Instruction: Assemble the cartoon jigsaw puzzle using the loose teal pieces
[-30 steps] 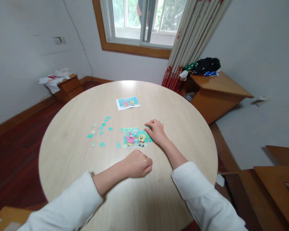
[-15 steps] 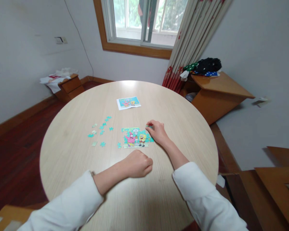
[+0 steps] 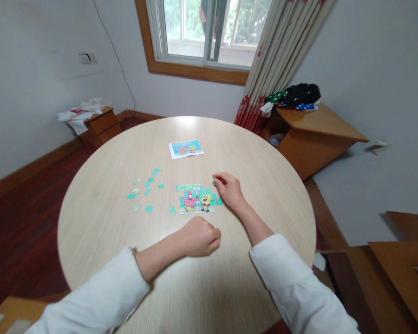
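A partly assembled jigsaw puzzle [image 3: 197, 200] with a pink starfish, a pale figure and a yellow sponge figure lies on the round table [image 3: 237, 269]. My right hand [image 3: 229, 189] is just past its upper right corner, thumb and forefinger pinching a small greenish puzzle piece [image 3: 214, 180]. My left hand [image 3: 201, 236] rests as a closed fist on the table below the puzzle. I see nothing in it, its fingers curled under. A single loose piece [image 3: 172, 210] lies just left of the puzzle.
Several loose teal and pale green pieces [image 3: 148, 208] are scattered to the left. Beyond the puzzle lies a printed reference picture [image 3: 186, 149]. A wooden cabinet [image 3: 320, 125] with cloths on it stands at the right, near the curtain [image 3: 275, 51].
My right hand has turned slightly, and the pinched piece has shifted a little up and right, away from the puzzle. My left fist has stayed still.
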Demonstrator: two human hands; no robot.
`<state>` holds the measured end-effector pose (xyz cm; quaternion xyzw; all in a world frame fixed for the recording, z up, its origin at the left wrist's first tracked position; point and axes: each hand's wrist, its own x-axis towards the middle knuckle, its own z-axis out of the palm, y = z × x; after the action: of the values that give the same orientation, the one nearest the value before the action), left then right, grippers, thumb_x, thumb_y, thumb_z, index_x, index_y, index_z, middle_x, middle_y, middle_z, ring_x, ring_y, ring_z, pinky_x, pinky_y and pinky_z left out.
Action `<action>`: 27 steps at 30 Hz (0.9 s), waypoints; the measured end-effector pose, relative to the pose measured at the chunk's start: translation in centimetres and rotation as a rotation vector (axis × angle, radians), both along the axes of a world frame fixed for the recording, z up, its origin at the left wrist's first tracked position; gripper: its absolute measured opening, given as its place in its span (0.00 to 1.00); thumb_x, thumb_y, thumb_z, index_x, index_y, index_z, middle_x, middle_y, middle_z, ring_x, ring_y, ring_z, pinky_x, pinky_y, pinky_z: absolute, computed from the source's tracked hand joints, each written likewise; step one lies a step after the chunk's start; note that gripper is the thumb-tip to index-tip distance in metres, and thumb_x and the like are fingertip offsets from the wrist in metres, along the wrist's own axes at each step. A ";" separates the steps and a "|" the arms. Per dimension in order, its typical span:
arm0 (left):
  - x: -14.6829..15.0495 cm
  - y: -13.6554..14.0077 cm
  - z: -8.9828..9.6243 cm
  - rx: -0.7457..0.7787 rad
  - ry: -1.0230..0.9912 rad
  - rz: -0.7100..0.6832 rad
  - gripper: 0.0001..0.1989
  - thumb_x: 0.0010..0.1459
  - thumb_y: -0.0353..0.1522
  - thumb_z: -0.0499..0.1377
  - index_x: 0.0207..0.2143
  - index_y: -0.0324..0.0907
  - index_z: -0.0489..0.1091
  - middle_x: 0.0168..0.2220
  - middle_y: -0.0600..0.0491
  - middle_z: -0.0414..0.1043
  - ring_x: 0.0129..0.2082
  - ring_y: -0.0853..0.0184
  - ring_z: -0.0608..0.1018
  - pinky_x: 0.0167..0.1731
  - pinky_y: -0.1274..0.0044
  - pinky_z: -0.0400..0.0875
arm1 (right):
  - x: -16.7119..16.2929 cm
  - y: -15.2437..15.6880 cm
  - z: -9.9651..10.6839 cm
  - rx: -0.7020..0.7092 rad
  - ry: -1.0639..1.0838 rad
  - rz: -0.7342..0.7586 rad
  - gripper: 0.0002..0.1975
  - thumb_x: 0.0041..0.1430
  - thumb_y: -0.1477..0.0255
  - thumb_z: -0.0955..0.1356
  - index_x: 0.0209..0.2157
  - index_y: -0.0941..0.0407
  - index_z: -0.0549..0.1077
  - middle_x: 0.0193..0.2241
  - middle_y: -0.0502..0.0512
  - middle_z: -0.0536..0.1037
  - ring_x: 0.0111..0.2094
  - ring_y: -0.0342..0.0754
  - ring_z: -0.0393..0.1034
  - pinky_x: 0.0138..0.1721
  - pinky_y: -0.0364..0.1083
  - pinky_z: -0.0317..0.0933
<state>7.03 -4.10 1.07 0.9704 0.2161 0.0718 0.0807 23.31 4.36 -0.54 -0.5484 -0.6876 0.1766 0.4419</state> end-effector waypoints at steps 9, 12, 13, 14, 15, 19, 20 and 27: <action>0.0 0.0 0.1 -0.028 0.026 0.008 0.12 0.54 0.27 0.51 0.20 0.39 0.67 0.18 0.51 0.73 0.18 0.69 0.73 0.21 0.77 0.58 | -0.2 0.1 -0.3 -0.050 0.204 0.017 0.10 0.53 0.71 0.65 0.34 0.58 0.77 0.31 0.56 0.80 0.31 0.47 0.75 0.36 0.47 0.69; 0.0 0.0 0.1 -0.037 0.026 0.011 0.12 0.54 0.27 0.51 0.20 0.39 0.67 0.19 0.51 0.73 0.18 0.69 0.73 0.21 0.78 0.58 | -0.3 0.2 -0.4 -0.111 0.317 0.037 0.10 0.52 0.69 0.67 0.33 0.58 0.77 0.30 0.55 0.80 0.30 0.48 0.76 0.34 0.47 0.70; 0.0 0.0 0.1 -0.038 0.025 0.011 0.12 0.54 0.27 0.51 0.20 0.39 0.67 0.18 0.51 0.73 0.18 0.69 0.73 0.21 0.78 0.58 | -0.3 0.2 -0.4 -0.126 0.351 0.039 0.10 0.51 0.68 0.67 0.33 0.58 0.77 0.30 0.55 0.80 0.29 0.48 0.76 0.33 0.47 0.70; 0.0 0.0 0.1 -0.038 0.024 0.010 0.12 0.54 0.27 0.51 0.20 0.39 0.67 0.18 0.51 0.73 0.18 0.69 0.72 0.21 0.78 0.58 | -0.3 0.2 -0.4 -0.140 0.382 0.038 0.10 0.50 0.67 0.68 0.32 0.58 0.76 0.30 0.55 0.80 0.29 0.48 0.76 0.33 0.47 0.70; 0.0 0.0 0.1 -0.038 0.025 0.009 0.12 0.54 0.27 0.51 0.20 0.39 0.67 0.18 0.51 0.73 0.18 0.69 0.72 0.21 0.78 0.58 | -0.4 0.3 -0.4 -0.153 0.406 0.036 0.11 0.50 0.66 0.68 0.32 0.58 0.76 0.29 0.55 0.80 0.29 0.48 0.76 0.33 0.47 0.70; 0.0 0.1 0.1 -0.037 0.030 0.007 0.12 0.54 0.27 0.51 0.20 0.39 0.67 0.18 0.51 0.73 0.18 0.69 0.73 0.21 0.77 0.57 | -0.4 0.4 -0.4 -0.164 0.441 0.025 0.12 0.48 0.65 0.69 0.31 0.59 0.76 0.28 0.55 0.78 0.28 0.47 0.75 0.32 0.47 0.70; 0.0 0.1 0.1 -0.037 0.030 0.007 0.12 0.54 0.27 0.51 0.20 0.39 0.68 0.18 0.51 0.73 0.18 0.69 0.73 0.21 0.77 0.57 | -0.4 0.5 -0.4 -0.154 0.435 0.028 0.12 0.48 0.65 0.69 0.33 0.59 0.76 0.27 0.55 0.78 0.28 0.47 0.75 0.32 0.46 0.70; 0.0 0.1 0.1 -0.026 0.024 0.001 0.12 0.54 0.27 0.51 0.20 0.39 0.68 0.18 0.52 0.72 0.18 0.70 0.72 0.20 0.78 0.57 | -0.2 0.5 -0.4 -0.107 0.372 0.065 0.12 0.52 0.67 0.65 0.35 0.57 0.77 0.34 0.56 0.78 0.29 0.44 0.72 0.32 0.46 0.69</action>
<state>7.02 -4.04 1.19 0.9700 0.2183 0.0573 0.0906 23.07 4.83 -0.89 -0.5067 -0.6010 0.3251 0.5257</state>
